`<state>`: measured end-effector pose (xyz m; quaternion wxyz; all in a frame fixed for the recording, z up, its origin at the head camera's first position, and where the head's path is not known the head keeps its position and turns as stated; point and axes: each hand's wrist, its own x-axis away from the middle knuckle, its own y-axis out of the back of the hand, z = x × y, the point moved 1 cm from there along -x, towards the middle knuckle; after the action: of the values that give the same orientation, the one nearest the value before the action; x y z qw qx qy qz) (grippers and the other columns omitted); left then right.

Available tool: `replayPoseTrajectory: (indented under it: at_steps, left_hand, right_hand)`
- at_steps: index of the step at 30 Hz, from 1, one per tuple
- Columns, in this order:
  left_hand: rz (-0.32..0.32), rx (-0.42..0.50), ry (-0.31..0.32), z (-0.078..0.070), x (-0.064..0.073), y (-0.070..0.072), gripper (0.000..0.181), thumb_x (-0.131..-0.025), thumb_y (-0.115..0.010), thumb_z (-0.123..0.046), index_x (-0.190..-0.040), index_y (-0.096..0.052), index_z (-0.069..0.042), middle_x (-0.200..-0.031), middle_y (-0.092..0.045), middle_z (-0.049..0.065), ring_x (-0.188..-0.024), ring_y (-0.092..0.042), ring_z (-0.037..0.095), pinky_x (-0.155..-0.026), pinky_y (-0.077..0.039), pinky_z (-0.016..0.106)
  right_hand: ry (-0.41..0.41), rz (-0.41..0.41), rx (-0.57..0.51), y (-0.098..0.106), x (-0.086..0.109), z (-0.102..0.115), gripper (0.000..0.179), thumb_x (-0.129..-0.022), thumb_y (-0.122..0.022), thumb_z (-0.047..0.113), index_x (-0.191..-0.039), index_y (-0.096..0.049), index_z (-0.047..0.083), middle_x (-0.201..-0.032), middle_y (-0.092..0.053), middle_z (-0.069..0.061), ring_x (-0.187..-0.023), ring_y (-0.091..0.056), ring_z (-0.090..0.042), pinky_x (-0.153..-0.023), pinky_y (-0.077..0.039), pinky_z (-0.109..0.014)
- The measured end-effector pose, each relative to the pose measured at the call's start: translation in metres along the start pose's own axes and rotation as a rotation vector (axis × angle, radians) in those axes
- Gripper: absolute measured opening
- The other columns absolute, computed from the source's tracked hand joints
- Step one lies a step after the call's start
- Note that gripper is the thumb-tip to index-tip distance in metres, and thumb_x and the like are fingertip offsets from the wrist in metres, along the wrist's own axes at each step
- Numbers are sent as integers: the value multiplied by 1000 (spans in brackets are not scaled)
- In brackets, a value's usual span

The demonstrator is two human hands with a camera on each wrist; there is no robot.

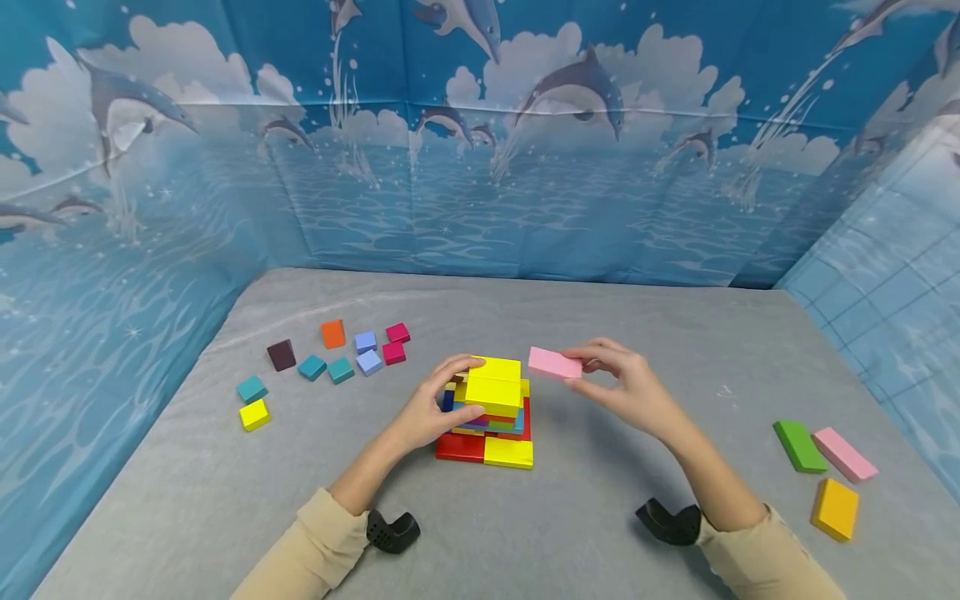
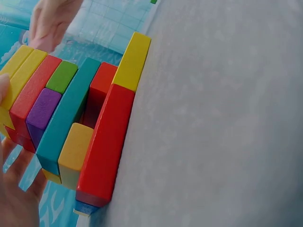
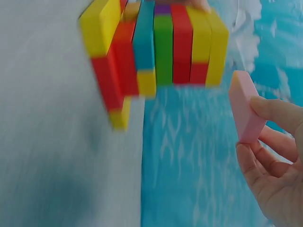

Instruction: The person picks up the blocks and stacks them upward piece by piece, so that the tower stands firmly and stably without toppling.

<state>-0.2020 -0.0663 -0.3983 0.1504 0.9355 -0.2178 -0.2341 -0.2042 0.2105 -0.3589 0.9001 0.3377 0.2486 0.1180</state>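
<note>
A layered stack of coloured blocks (image 1: 493, 392) stands on the grey table, with two yellow blocks (image 2: 29, 71) side by side at its top. My left hand (image 1: 431, 408) holds these yellow blocks from the left, thumb at the near side and fingers at the far side. Wider red and yellow blocks form the base; a red block (image 2: 106, 146) shows there in the left wrist view. Right of the stack, my right hand (image 1: 618, 383) pinches a pink block (image 3: 246, 106) by one end between thumb and fingers. The pink block is raised at about the height of the stack's top, apart from it.
Several small blocks lie at the left, among them an orange block (image 1: 333, 334), a dark brown block (image 1: 281, 355) and a yellow block (image 1: 255, 415). At the right lie a green block (image 1: 799, 446), another pink block (image 1: 844, 454) and a yellow-orange block (image 1: 835, 509). A dolphin-print curtain (image 1: 480, 200) surrounds the table.
</note>
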Motion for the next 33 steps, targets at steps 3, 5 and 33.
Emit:
replayPoseTrajectory:
  at_steps: [3, 5, 33]
  left_hand:
    - [4, 15, 0, 0, -1, 0, 59, -81, -63, 2, -134, -37, 1, -136, -38, 20, -118, -40, 32, -97, -35, 53]
    - [4, 23, 3, 1, -1, 0, 63, -81, -63, 3, -137, -33, 1, -137, -37, 20, -118, -39, 33, -98, -34, 53]
    - [22, 11, 12, 2, 3, 0, 63, -83, -63, -1, -138, -32, -3, -138, -35, 18, -119, -39, 31, -99, -33, 52]
  right_hand:
    - [4, 38, -43, -13, -12, 10, 35, -79, -72, 13, -112, -64, 7, -105, -60, -4, -88, -56, -15, -83, -50, -39]
    - [15, 55, -51, -21, -19, 14, 34, -79, -71, 13, -112, -64, 6, -104, -60, -5, -88, -56, -18, -82, -50, -40]
    - [39, 149, -56, -44, -38, 30, 36, -80, -70, 14, -113, -61, 3, -111, -63, -10, -93, -58, -21, -81, -50, -42]
